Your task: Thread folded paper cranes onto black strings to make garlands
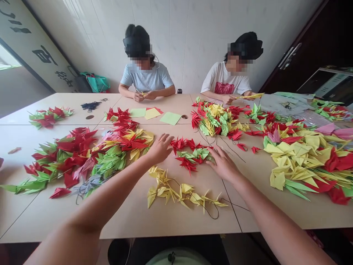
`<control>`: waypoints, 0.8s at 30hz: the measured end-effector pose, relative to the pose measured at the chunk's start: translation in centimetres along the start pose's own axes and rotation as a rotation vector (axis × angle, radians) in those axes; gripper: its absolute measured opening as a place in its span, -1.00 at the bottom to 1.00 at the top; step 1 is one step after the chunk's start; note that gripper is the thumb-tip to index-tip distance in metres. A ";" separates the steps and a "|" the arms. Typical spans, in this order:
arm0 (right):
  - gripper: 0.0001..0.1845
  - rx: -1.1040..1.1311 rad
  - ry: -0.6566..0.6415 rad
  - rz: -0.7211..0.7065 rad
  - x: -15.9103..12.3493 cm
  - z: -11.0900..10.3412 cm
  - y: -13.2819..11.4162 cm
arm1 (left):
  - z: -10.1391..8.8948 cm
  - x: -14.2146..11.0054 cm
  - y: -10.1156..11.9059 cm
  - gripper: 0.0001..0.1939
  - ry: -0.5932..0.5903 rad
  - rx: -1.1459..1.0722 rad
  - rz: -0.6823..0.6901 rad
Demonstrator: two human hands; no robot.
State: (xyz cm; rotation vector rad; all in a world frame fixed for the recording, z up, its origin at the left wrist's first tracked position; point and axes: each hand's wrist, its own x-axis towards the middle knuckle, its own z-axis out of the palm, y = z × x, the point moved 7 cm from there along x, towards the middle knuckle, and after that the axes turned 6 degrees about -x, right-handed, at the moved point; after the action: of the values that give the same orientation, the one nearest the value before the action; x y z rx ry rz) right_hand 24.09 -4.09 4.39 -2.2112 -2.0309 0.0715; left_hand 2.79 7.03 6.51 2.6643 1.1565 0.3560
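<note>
A small group of folded red paper cranes (187,164) and green paper cranes (195,154) lies on the table between my hands. My left hand (161,149) is at its left side, fingers stretched out with nothing in them. On the other side my right hand (224,164) has its fingers spread, the fingertips at the edge of the green cranes; I cannot tell whether they touch. Closer to me lies a string of yellow paper cranes (187,191) on a dark thread, which curls loose at the right end.
Heaps of mixed paper cranes lie at left (68,151), centre back (216,117) and right (292,158). Square paper sheets (170,118) lie near the far edge, with dark threads (90,106) further left. Across the table, two people (147,79) (224,79) handle paper.
</note>
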 end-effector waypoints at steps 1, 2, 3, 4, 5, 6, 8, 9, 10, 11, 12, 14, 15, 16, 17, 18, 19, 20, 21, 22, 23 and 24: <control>-0.46 0.008 0.001 -0.031 -1.3 -0.3 -0.3 | -0.4 -1.7 0.6 -0.48 -0.006 -0.016 0.045; -0.43 0.023 -0.001 -0.083 -3.0 -0.4 -0.7 | -0.7 -3.8 1.6 -0.45 -0.012 -0.066 0.139; -0.40 0.047 0.015 -0.169 -4.8 -0.5 -1.4 | -0.7 -5.9 2.3 -0.39 -0.037 -0.098 0.208; -0.36 0.062 0.020 -0.259 -6.8 -0.4 -2.2 | -0.3 -8.0 2.8 -0.33 -0.085 -0.107 0.253; -0.32 0.063 0.019 -0.337 -8.6 0.0 -2.8 | 0.2 -9.9 3.1 -0.29 -0.125 -0.097 0.275; -0.32 0.052 0.023 -0.397 -10.3 0.5 -3.4 | 0.7 -11.6 3.3 -0.26 -0.150 -0.072 0.298; -0.34 -0.009 0.036 -0.496 -12.7 1.9 -4.3 | 1.9 -13.7 3.3 -0.30 -0.187 -0.020 0.299; -0.36 -0.036 0.055 -0.536 -13.2 2.5 -4.6 | 2.6 -14.2 3.2 -0.33 -0.196 -0.004 0.290; -0.39 -0.054 0.081 -0.546 -13.3 3.1 -4.7 | 3.1 -14.2 3.0 -0.36 -0.197 0.008 0.272; -0.42 -0.062 0.110 -0.536 -13.0 3.6 -4.6 | 3.5 -13.9 2.9 -0.38 -0.195 0.017 0.252; -0.45 -0.059 0.140 -0.511 -12.3 4.0 -4.3 | 3.9 -13.3 2.8 -0.41 -0.188 0.023 0.234; -0.52 -0.034 0.183 -0.435 -10.5 4.5 -3.5 | 4.3 -11.7 2.7 -0.46 -0.156 0.029 0.194; -0.55 -0.015 0.199 -0.391 -9.5 4.5 -3.0 | 4.3 -10.9 2.7 -0.46 -0.136 0.033 0.177; -0.57 0.001 0.219 -0.349 -8.6 4.5 -2.4 | 4.3 -10.0 2.7 -0.48 -0.111 0.040 0.157; -0.58 0.007 0.231 -0.324 -7.9 4.4 -2.0 | 4.2 -9.4 2.7 -0.48 -0.092 0.050 0.145; -0.58 0.013 0.240 -0.307 -7.4 4.2 -1.6 | 4.2 -8.9 2.7 -0.47 -0.077 0.061 0.141; -0.57 0.015 0.246 -0.295 -7.1 4.1 -1.3 | 4.1 -8.6 2.8 -0.46 -0.063 0.069 0.145; -0.55 0.018 0.248 -0.290 -7.1 3.9 -1.1 | 4.0 -8.6 2.8 -0.45 -0.051 0.074 0.152; -0.53 0.022 0.247 -0.288 -7.3 3.8 -0.8 | 3.9 -8.8 2.9 -0.44 -0.039 0.075 0.161; -0.53 0.027 0.244 -0.289 -7.6 3.8 -0.6 | 3.8 -9.2 2.9 -0.45 -0.027 0.072 0.172; -0.56 0.033 0.240 -0.293 -8.1 3.8 -0.5 | 3.7 -9.8 3.0 -0.48 -0.018 0.065 0.179; -0.59 0.038 0.236 -0.299 -8.7 3.8 -0.3 | 3.5 -10.4 3.0 -0.54 -0.012 0.055 0.188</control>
State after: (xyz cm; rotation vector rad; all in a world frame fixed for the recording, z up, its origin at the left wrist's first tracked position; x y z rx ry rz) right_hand 22.53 -12.47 0.15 -1.7739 -2.1741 -0.1725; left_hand -0.98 -3.05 2.66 2.8278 0.9270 0.3425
